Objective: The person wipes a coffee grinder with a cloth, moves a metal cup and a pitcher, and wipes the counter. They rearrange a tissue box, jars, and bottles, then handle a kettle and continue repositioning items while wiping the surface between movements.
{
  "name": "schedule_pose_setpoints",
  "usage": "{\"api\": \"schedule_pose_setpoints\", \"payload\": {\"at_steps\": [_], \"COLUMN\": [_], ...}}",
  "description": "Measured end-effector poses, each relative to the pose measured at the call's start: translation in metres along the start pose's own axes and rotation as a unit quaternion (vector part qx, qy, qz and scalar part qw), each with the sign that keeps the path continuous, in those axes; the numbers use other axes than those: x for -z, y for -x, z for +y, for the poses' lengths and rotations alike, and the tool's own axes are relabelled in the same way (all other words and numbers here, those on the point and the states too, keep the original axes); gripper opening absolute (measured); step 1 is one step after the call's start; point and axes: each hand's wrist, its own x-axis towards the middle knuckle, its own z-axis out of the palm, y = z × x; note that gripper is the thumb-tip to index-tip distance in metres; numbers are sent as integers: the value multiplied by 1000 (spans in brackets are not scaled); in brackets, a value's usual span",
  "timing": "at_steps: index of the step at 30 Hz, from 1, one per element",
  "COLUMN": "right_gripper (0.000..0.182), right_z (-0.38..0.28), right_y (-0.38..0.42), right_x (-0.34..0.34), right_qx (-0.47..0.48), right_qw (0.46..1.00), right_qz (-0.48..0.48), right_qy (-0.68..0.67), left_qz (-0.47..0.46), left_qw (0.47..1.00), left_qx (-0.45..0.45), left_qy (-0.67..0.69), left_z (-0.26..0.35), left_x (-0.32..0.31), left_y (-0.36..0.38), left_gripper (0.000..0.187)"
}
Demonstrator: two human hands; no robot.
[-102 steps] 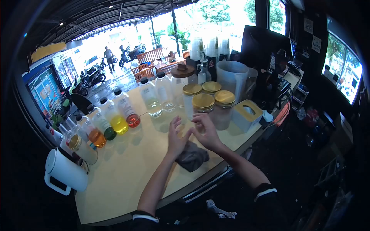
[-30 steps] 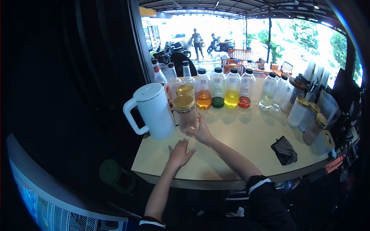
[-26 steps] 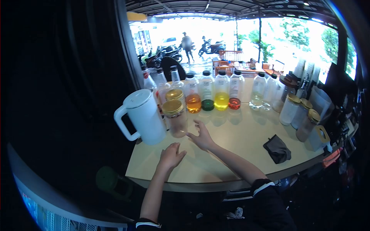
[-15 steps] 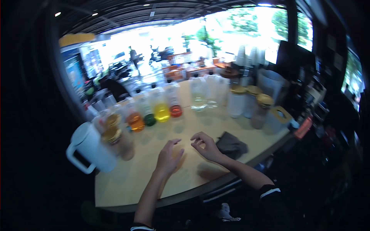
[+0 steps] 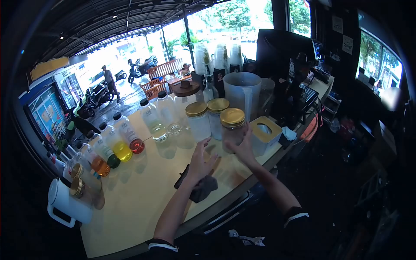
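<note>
My right hand (image 5: pixel 243 147) is wrapped around the right side of a glass jar (image 5: pixel 234 133) with a gold lid, its thumb across the front. The jar stands on the counter, and its contents are partly hidden by my fingers. My left hand (image 5: pixel 202 164) is open and holds nothing, its fingers apart. It hovers over a dark folded cloth (image 5: pixel 205 189), just in front of another gold-lidded jar (image 5: pixel 198 123) with pale contents. A third gold-lidded jar (image 5: pixel 215 113) stands close behind these two.
Bottles (image 5: pixel 122 151) with coloured liquids line the back left of the wooden counter (image 5: pixel 143 208). A white pitcher (image 5: pixel 65 199) is at far left. To the right stand a tissue box (image 5: pixel 265 136) and a large clear jug (image 5: pixel 242 93). Stacked cups (image 5: pixel 203 58) are behind.
The view has turned right. My right hand has moved from above the counter onto the gold-lidded jar. My left hand has moved right, over the dark cloth.
</note>
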Motion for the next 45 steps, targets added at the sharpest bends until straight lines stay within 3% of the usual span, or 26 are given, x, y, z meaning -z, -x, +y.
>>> {"api": "schedule_pose_setpoints", "payload": {"at_steps": [3, 8, 12, 15, 17, 18, 19, 21, 26, 31, 33, 34, 36, 39, 45], "right_gripper": [111, 109, 107, 107, 103, 105, 105, 103, 92, 98, 102, 103, 103, 101, 98], "right_z": [11, 41, 22, -7, -29, -54, -73, -106, -135, -165, -177, -180, -189, -197, -201], "right_y": [1, 2, 13, 19, 24, 24, 30, 42, 90, 125, 137, 140, 147, 154, 167], "right_x": [-6, -22, -31, -43, -61, -68, -77, -103, -179, -264, -299, -318, -354, -406, -481], "right_qx": [-29, -70, -107, -68, -69, -64, -63, -24, -42, -50, -62, -49, -38, -16, -104], "right_qw": [999, 997, 994, 995, 985, 972, 970, 943, 890, 863, 879, 881, 888, 905, 903], "right_qz": [-27, 9, 18, -41, -116, -175, -181, -253, -364, -429, -414, -415, -410, -393, -393], "right_qy": [37, -3, -21, -54, -104, -141, -148, -215, -272, -262, -229, -223, -205, -166, -143], "left_qz": [-1, 30, 70, 84, 84, 86, 93, 149, 190, 230, 232, 234, 37, -22, -52], "left_qw": [1000, 998, 994, 992, 990, 989, 989, 985, 972, 961, 932, 931, 850, 824, 816], "left_qx": [7, 58, 79, 96, 108, 115, 118, 90, 136, 152, 268, 270, 435, 426, 431], "left_qy": [3, -4, -7, 19, 22, 24, 18, -11, 16, -19, -74, -74, -296, -373, -382], "left_z": [-2, 1, 6, 15, 24, 24, 28, 36, 35, -3, -30, -36, -46, -42, -42], "left_x": [-14, 2, 25, 44, 58, 67, 77, 100, 171, 239, 267, 282, 305, 308, 310], "left_y": [0, 16, 28, 34, 41, 45, 49, 61, 110, 182, 220, 238, 272, 297, 296], "left_gripper": [56, 55, 54, 63, 77, 94, 94, 102, 100, 91, 81, 81, 77, 78, 84]}}
